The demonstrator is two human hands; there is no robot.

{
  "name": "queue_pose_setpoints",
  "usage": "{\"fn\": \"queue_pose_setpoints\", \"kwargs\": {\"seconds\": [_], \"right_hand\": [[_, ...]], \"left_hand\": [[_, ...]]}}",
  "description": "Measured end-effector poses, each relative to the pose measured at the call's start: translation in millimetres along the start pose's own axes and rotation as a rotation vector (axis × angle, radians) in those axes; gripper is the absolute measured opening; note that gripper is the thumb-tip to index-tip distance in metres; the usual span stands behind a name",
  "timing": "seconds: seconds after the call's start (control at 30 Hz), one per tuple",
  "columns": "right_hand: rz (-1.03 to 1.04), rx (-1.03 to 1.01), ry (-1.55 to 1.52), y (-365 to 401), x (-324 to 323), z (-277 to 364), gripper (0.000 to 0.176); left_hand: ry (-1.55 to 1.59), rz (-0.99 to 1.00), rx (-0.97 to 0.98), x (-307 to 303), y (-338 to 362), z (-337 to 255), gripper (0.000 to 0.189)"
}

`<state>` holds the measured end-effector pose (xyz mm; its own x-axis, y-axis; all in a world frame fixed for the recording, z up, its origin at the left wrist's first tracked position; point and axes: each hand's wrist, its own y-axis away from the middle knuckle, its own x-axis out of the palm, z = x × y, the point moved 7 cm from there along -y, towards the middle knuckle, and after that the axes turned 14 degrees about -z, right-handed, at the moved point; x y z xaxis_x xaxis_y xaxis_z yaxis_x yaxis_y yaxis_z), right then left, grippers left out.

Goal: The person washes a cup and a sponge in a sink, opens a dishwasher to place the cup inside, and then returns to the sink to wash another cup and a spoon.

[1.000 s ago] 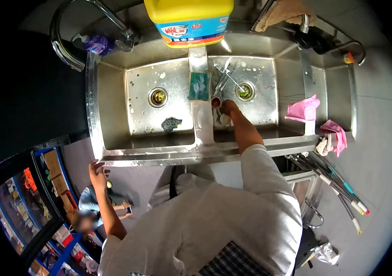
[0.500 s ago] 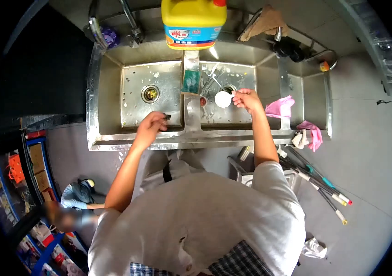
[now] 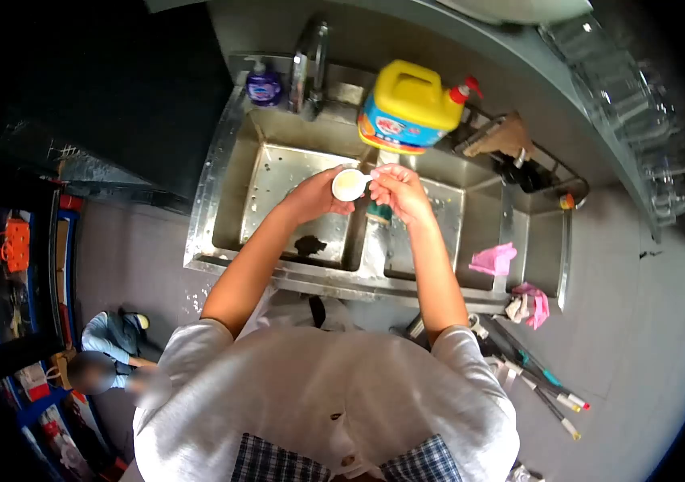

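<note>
My right hand (image 3: 399, 193) pinches the short handle of a small white cup (image 3: 348, 185), which is tilted so that its yellowish inside faces me. Around the cup's left side curls my left hand (image 3: 314, 196), thumb above and fingertips below the rim. Both hands are over the divider side of the left sink basin (image 3: 286, 173). A dark, crumpled scrap (image 3: 309, 245) lies on that basin's floor near the front. Partly hidden under my right hand, a green scouring pad (image 3: 379, 212) rests on the divider.
A yellow detergent jug (image 3: 411, 108) stands behind the divider, with a purple pump bottle (image 3: 263, 85) and a faucet (image 3: 308, 72) to its left. Pink cloths (image 3: 493, 259) hang at the right. Glasses line a shelf (image 3: 640, 185). Mop handles (image 3: 543, 386) lie rightward; a person (image 3: 110, 353) crouches at lower left.
My right hand has brought the white cup leftward from the right basin, and its inside now shows. My left hand has let go of the dark scrap and closed round the cup. The view has shifted.
</note>
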<state>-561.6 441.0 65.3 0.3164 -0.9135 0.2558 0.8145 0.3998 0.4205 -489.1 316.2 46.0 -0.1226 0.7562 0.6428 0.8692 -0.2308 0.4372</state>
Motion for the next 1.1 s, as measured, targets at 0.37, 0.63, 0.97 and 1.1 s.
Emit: {"fn": "queue_pose_setpoints", "kwargs": {"seconds": [0.37,0.63,0.97,1.1], "right_hand": [[0.025,0.089,-0.065,-81,78,-34,0.013],[0.002,0.109,-0.064,-93,82,-42,0.017],[-0.058,0.064,0.377,-120,85,-32,0.012],[-0.383,-0.614,1.130,-164,99,12,0.018]], "left_hand": [[-0.738,-0.221,0.467,-78,12,-94,0.033],[-1.471,-0.094,1.035,-48,36,-126,0.039],[-0.721,-0.177,0.558,-118,-12,-84,0.031],[-0.306,-0.455,0.394,-158,-27,-58,0.038]]}}
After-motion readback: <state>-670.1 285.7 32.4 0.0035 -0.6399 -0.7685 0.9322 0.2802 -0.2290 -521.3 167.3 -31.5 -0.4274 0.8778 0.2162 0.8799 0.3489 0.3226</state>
